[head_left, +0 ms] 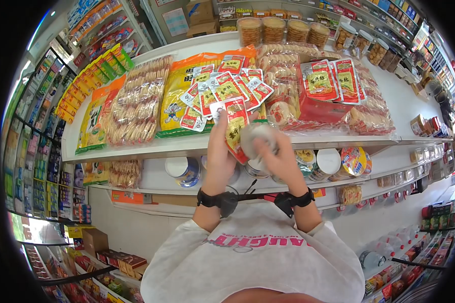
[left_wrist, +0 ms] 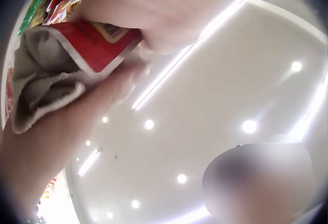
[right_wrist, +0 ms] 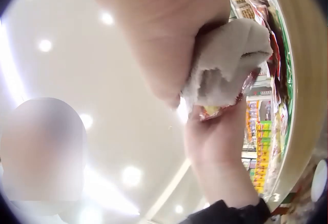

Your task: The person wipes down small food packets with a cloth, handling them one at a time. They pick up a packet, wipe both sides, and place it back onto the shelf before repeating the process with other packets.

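Note:
In the head view my left hand (head_left: 220, 147) grips a red snack packet (head_left: 234, 118) with a yellow panel and pale edges, tilted over the shelf's front edge. My right hand (head_left: 282, 160) holds a greyish-white cloth (head_left: 257, 137) against the packet's right side; cloth and fingers are blurred. The left wrist view shows the packet's red back (left_wrist: 97, 44) beside the bunched cloth (left_wrist: 38, 62). From the right wrist, the cloth (right_wrist: 225, 55) covers most of the packet. Just beyond the hands, similar packets (head_left: 227, 87) lie in a loose pile on a yellow bag (head_left: 173, 103).
To the right, a red box (head_left: 321, 112) holds more such packets. Clear bags of round crackers (head_left: 140, 101) flank the yellow bag. Jars of biscuits (head_left: 274, 31) line the back. Below the white shelf edge (head_left: 177, 147), tubs (head_left: 183, 170) stand on a lower shelf.

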A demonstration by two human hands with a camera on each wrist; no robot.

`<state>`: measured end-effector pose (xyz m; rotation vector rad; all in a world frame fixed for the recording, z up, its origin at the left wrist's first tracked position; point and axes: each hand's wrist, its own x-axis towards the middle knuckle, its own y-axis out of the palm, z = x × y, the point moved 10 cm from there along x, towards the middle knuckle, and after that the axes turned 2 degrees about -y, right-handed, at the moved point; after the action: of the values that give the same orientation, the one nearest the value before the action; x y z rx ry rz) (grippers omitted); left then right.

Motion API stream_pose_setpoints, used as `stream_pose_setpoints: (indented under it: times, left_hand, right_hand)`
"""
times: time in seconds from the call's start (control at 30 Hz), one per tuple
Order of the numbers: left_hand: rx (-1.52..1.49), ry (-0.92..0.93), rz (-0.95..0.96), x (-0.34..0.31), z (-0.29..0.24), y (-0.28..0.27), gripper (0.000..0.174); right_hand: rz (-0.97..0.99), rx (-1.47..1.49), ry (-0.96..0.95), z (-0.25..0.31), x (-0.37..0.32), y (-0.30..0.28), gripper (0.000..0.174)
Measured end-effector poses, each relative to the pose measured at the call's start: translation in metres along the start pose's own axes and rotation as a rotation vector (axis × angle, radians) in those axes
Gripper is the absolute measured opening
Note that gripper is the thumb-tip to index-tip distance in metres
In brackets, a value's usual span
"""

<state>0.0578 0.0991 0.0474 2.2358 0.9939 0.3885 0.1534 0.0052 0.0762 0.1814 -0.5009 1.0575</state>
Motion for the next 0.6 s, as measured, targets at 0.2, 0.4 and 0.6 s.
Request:
stream_pose_setpoints:
  times: [0.2, 0.4, 0.6]
  left_hand:
    - [-0.207, -0.285, 0.043, -0.004, 0.046, -0.005, 0.067]
    - [-0.252, 0.005, -0.016, -0.007, 0.014, 0.012, 0.066]
    - [-0.213, 0.097, -0.11, -0.004, -0.001, -0.006, 0.055]
  right_hand:
    - [-0.412, -0.082, 0.025, 0.009, 0.004, -0.031, 0.046]
    - [0.061, -0.385, -0.336, 0.028, 0.006, 0.039, 0.053]
    - [0.276, -0.548, -0.438, 0.053, -0.004, 0.059, 0.05]
